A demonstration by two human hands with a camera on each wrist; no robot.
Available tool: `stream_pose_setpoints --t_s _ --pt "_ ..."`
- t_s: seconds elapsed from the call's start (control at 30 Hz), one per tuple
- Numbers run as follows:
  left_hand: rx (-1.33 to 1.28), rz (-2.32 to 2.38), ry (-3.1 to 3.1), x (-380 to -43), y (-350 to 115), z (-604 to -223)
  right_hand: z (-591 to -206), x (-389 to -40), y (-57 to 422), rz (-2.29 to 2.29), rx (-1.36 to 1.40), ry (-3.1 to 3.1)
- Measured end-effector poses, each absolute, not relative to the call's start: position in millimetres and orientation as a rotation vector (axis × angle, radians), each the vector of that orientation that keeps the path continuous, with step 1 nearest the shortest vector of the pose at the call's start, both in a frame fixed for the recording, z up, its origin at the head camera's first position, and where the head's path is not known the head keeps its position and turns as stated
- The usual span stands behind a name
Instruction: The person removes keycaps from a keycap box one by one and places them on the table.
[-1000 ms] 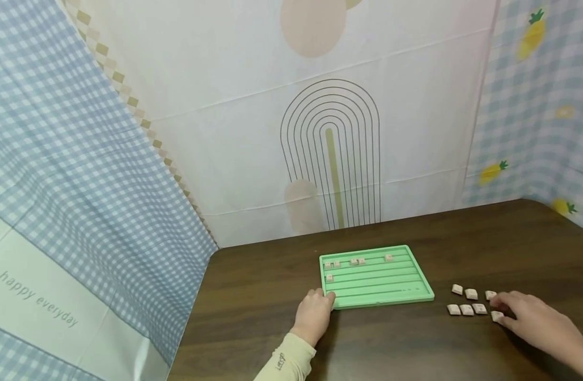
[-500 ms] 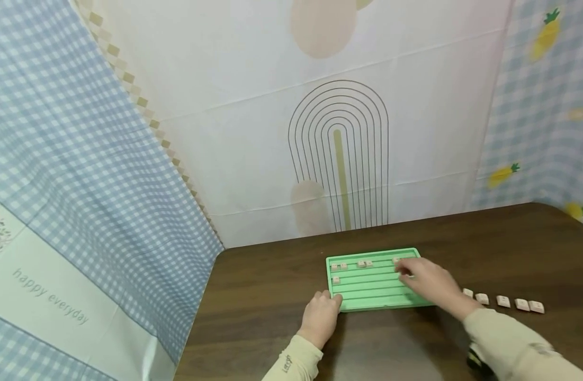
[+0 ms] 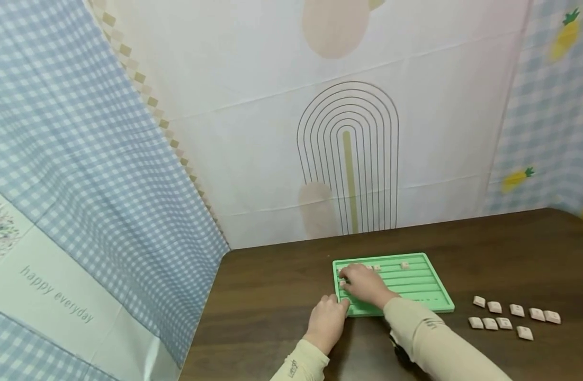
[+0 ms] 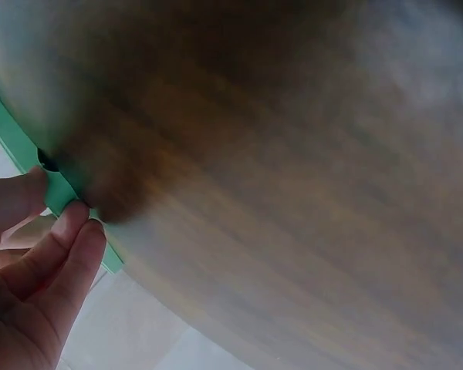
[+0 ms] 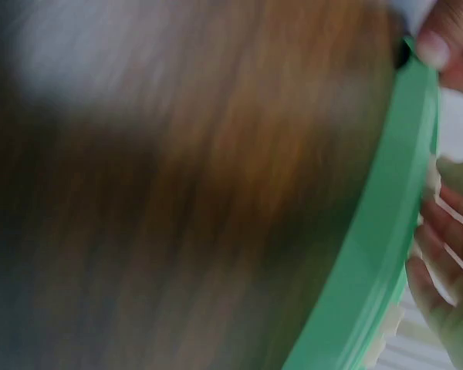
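The light green tray point(image 3: 415, 288) with raised ridges lies on the table. My left hand point(image 3: 326, 320) grips its near left corner, thumb and fingers pinching the rim in the left wrist view. My right hand point(image 3: 365, 284) reaches over the left part of the tray, fingers curled down at the second row. A pale keycap point(image 5: 431, 179) shows between the right thumb and fingers in the right wrist view, partly hidden. A seated keycap point(image 3: 342, 285) is beside these fingertips. Along the top row sit more keycaps, one keycap point(image 3: 404, 265) toward the right; the hand covers others.
Several loose keycaps point(image 3: 504, 323) lie in two rough rows on the dark wooden table point(image 3: 272, 286), right of the tray. A patterned cloth point(image 3: 253, 159) hangs behind the table, and a blue checked cloth point(image 3: 143, 211) hangs at the left.
My right hand has moved left from the loose keycaps, across the tray, to its left side. The left hand keeps its grip on the corner. The head view has shifted slightly left.
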State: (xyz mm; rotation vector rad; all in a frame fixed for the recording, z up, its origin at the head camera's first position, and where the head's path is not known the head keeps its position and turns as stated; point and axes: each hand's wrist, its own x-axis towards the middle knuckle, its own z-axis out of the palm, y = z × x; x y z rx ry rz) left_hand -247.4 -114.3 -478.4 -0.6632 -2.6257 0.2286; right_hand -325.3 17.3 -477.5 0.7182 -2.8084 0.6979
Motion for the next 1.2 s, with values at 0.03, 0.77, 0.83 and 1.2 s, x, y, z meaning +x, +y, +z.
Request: stream_pose_setpoints --t_s 0.03,0.77,0.83,1.2 --pt "-0.662 0.225 -2.631 -247 -115 -479 -479 -324 14 0.659 0.713 -2.807" --pt "-0.657 0.225 -2.592 -249 -114 -481 -448 -298 46 0.48 0.796 -2.648" --pt "-0.663 0.208 -2.591 -249 -113 -480 -440 -290 66 0.446 0.816 -2.631" --pt "-0.684 0.171 -2.61 -247 -112 -480 -427 -229 219 0.319 0.581 -2.691"
